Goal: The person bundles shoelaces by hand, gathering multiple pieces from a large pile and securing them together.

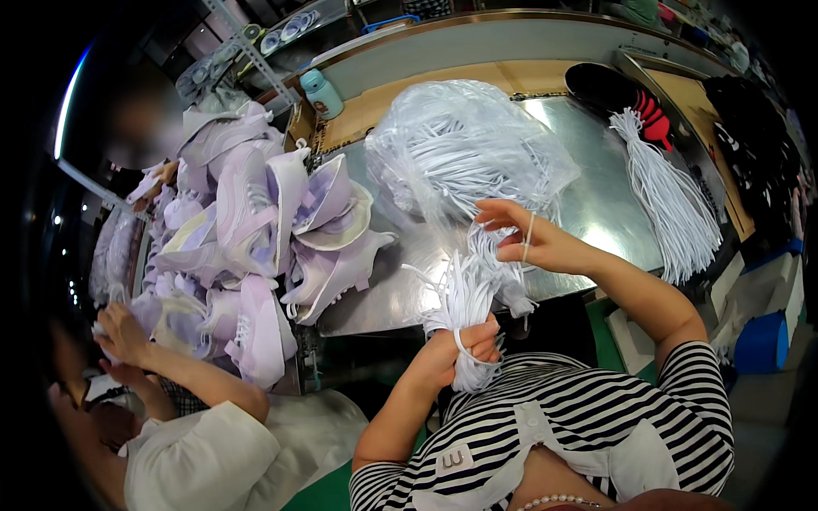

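My left hand (460, 351) is closed round a bundle of white shoelaces (467, 289) in front of my body. A loop of lace crosses over the fist, and the loose ends fan out above it. Over the table's near edge, my right hand (530, 243) is raised with its fingers curved and apart. It appears to hold nothing, and a thin pale band circles it near the wrist. Just beyond it lies a clear plastic bag (477, 145) full of white shoelaces. More laces trail from the bag's near side, between my two hands.
Pale lilac shoe uppers (247, 204) are heaped on the left, where a co-worker's hand (126, 336) reaches in. Another bunch of white laces (669, 204) lies on the right of the metal table (375, 307), by a red item (654, 123). A blue bottle (321, 94) stands behind.
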Available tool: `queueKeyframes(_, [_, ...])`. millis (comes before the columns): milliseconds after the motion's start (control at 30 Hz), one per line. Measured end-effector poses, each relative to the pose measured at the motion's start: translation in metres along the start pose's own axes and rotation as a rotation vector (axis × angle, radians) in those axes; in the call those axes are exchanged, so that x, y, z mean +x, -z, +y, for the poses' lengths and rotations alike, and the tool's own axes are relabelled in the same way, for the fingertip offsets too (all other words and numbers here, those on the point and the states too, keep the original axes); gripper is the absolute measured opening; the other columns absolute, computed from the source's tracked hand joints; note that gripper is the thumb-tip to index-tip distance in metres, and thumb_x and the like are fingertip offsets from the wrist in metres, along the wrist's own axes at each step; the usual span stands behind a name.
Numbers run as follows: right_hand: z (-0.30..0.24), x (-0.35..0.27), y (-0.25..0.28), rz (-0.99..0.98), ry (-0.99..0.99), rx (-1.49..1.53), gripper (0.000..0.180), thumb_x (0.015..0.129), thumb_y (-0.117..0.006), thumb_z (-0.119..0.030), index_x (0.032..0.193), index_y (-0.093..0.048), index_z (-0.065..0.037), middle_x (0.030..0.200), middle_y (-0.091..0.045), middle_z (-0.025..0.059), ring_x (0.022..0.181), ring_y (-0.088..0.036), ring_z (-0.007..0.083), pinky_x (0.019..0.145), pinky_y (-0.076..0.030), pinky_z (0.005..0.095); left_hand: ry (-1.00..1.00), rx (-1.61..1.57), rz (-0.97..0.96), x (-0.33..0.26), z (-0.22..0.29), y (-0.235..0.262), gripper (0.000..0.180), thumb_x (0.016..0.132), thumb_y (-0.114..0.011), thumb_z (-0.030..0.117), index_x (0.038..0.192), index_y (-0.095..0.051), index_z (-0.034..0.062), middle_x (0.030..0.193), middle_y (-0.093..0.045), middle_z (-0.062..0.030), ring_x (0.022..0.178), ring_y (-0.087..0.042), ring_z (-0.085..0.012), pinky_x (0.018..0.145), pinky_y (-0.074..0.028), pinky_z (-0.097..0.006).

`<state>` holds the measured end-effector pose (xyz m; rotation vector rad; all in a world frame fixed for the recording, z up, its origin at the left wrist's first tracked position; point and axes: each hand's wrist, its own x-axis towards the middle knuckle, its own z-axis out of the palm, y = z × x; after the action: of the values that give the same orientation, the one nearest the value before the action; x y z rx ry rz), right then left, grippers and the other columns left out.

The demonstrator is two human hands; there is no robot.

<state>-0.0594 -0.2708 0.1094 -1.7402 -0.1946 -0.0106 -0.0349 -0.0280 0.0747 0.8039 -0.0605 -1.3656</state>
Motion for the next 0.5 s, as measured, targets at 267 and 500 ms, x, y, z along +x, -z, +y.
queueKeyframes(267, [0.003, 0.021, -0.017, -0.148, -0.241, 0.317, 0.031, 0.090, -0.066, -0.015, 0.119, -0.062, -0.006, 0.103, -0.063, 0.0017, 0.093, -0.056, 0.0088, 0.081, -0.044, 0.0248, 0.018, 0.046, -0.010, -0.005, -0.003, -0.008, 0.016, 0.091, -0.065, 0.016, 0.083, -0.056, 0.0051, 0.059, -0.046, 0.0002, 0.051, -0.039, -0.0094, 0.054, -0.034, -0.026])
queueKeyframes(500, [0.004, 0.024, -0.017, -0.016, -0.099, 0.549, 0.013, 0.091, -0.064, -0.015, 0.100, -0.064, -0.006, 0.092, -0.062, -0.0022, 0.081, -0.050, 0.0051, 0.072, -0.040, 0.0225, -0.031, 0.059, -0.051, -0.008, -0.002, -0.002, 0.017, 0.093, -0.065, 0.017, 0.082, -0.056, 0.0058, 0.058, -0.044, 0.0014, 0.050, -0.038, -0.0086, 0.054, -0.034, -0.025])
